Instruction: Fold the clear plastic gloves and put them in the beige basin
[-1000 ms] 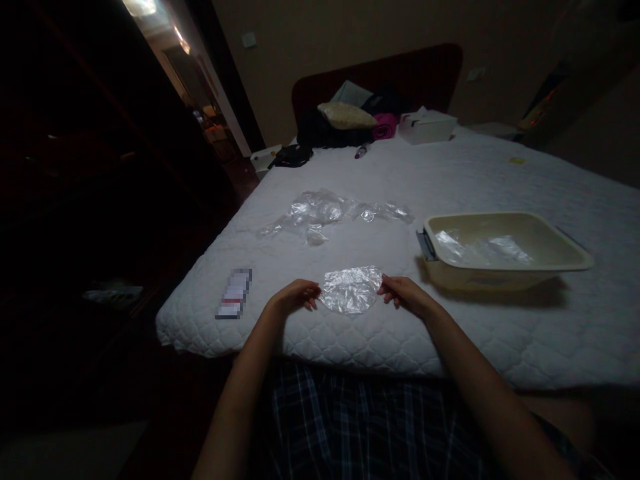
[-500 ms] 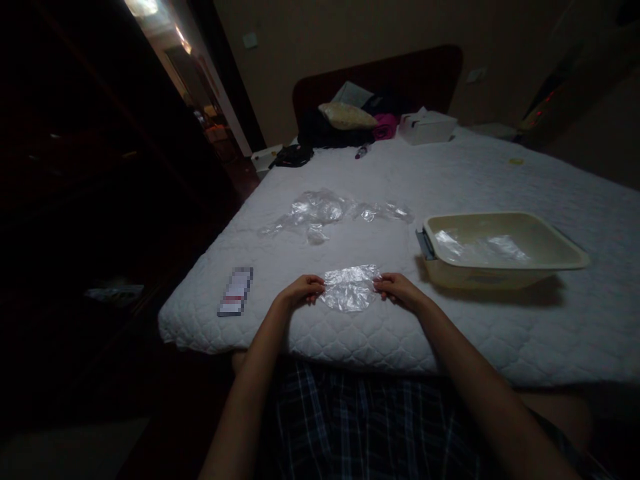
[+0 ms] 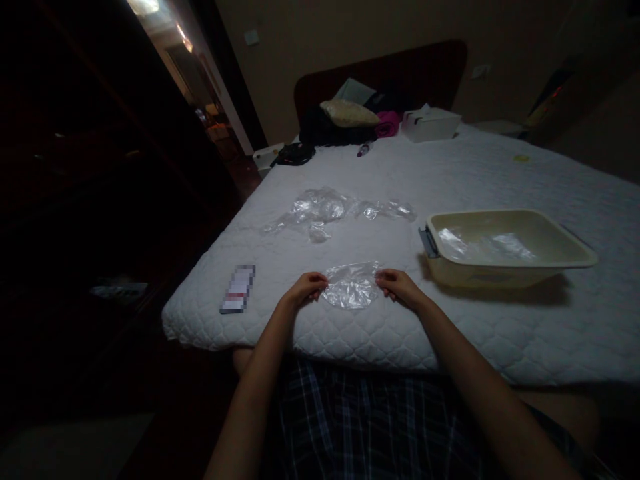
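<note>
A clear plastic bag is spread between my two hands, low over the near edge of the bed. My left hand pinches its left side, and my right hand pinches its right side. Beyond it, more crumpled clear plastic bags lie on the white quilted bedding. To the right stands a cream plastic basin with a grey handle; shiny clear plastic lies inside it.
A phone rests near the bed's left corner. Toward the headboard are a white box, a pale cushion, a pink roll and a dark bag. The quilted bed ends just before my lap.
The plastic bag between my hands has turned or shifted a little, and its folds and shine look different. Both hands keep their pinch, and the view has shifted slightly.
</note>
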Demonstrator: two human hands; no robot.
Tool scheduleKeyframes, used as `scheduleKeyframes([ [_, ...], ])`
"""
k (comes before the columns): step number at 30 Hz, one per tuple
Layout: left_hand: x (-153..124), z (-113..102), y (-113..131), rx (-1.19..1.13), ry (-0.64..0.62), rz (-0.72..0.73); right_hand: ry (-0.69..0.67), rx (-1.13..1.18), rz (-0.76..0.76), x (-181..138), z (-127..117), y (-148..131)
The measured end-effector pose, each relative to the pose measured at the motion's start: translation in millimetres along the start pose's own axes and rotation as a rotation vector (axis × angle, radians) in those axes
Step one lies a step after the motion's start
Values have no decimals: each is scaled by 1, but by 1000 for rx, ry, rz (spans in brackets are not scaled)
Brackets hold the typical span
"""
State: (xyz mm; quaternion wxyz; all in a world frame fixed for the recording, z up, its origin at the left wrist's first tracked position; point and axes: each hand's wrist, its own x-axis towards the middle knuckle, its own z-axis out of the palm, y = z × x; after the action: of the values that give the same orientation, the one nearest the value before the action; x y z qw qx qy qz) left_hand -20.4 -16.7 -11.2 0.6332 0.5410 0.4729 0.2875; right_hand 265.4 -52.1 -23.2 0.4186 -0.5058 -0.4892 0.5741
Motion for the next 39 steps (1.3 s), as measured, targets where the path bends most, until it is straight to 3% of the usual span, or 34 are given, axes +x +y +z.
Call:
scheduleKeyframes([
  [8,-4,2,-2,-9,41,-14,37,-17,-15,-2,1,2],
  [17,-3,7,-12,-140,76,97,119,-28,-88,-3,6,3],
  [27,-4,7,-12,-23,131,74,115,-106,-119,-8,6,0],
  [39,-7,10,-12,-62,166,127,143,-184,-194,-6,7,5],
])
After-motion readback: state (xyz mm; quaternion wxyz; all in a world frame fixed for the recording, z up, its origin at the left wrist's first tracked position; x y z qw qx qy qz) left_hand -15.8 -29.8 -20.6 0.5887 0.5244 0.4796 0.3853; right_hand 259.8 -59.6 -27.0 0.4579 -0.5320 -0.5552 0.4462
